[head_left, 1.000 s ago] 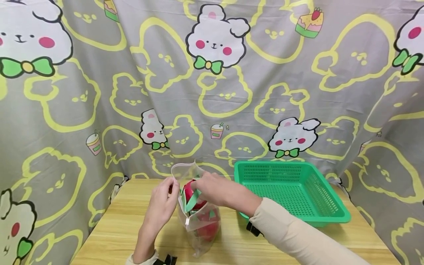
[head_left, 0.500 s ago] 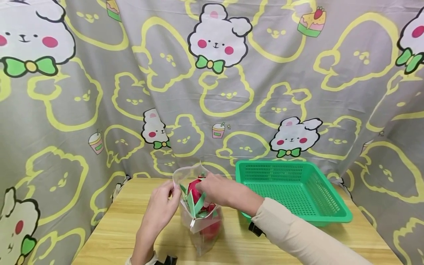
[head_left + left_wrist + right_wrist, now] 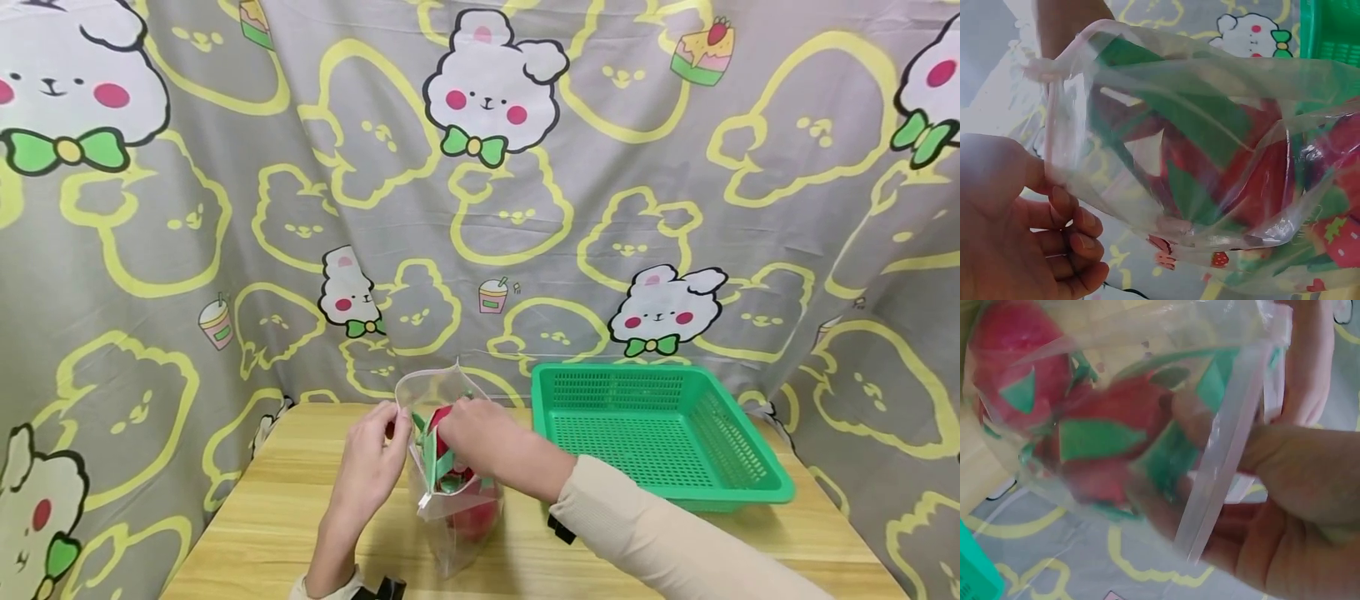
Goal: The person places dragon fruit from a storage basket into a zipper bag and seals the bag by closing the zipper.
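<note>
A clear zip bag [image 3: 450,554] stands upright on the table with its mouth open. My left hand [image 3: 371,458] pinches the left side of its rim; the left wrist view shows the curled fingers [image 3: 1088,244] by the bag's edge. Reaching into the mouth, my right hand [image 3: 487,437] holds a red dragon fruit [image 3: 1116,434] with green leaf-like scales. Its thumb and fingers lie around the leafy end, seen through the plastic in the right wrist view. Another dragon fruit [image 3: 474,518] lies lower in the bag. The held fruit is partly hidden by my right hand in the head view.
A green perforated plastic basket [image 3: 622,454] stands right of the bag on the wood-grain table [image 3: 258,517]. Behind the table hangs a grey patterned curtain [image 3: 420,225].
My right hand has shifted slightly left and lower at the bag's mouth with the dragon fruit. The bag's rim and zip end have shifted a little; my left hand stays at the rim.
</note>
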`<state>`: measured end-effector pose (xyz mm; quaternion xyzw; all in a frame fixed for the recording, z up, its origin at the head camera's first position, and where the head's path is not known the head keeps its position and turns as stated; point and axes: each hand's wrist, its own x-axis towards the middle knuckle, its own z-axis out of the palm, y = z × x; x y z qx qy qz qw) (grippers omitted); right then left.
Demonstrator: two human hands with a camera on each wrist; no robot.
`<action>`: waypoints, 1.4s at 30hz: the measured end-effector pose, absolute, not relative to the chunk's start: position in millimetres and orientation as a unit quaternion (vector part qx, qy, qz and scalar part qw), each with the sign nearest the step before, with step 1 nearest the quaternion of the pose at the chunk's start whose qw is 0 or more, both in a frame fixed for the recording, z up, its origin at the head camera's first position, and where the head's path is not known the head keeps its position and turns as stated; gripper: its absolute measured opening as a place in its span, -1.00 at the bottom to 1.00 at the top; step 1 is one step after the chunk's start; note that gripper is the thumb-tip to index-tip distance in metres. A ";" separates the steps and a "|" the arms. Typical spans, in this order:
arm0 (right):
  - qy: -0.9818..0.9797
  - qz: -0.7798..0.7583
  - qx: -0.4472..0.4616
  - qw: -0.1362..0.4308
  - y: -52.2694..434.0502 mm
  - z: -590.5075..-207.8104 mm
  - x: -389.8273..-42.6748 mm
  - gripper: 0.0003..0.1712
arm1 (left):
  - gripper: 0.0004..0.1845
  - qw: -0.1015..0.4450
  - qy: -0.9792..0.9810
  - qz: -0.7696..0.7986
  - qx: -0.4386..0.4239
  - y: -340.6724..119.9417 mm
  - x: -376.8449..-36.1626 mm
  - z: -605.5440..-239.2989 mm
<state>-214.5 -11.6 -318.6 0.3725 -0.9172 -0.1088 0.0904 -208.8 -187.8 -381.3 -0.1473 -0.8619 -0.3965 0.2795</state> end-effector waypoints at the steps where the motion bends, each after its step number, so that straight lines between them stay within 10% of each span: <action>1: -0.919 -0.089 0.376 0.074 -10.7 -317.6 -216.1 -0.75 | -0.60 0.280 -0.861 -0.399 -0.145 -187.9 -209.8 -382.2; 8: -0.917 0.073 0.391 -0.035 6.9 -307.8 -231.4 -0.88 | -0.60 0.291 -0.851 -0.407 -0.160 -189.1 -213.9 -384.7; 20: -0.887 0.033 0.377 0.263 28.7 -321.5 -268.5 -0.89 | -0.63 0.299 -0.852 -0.380 -0.203 -193.3 -217.5 -386.5; 42: -0.921 0.200 0.237 0.237 30.6 -331.3 -285.1 -0.65 | -0.65 0.241 -0.876 -0.364 -0.202 -181.7 -208.4 -388.1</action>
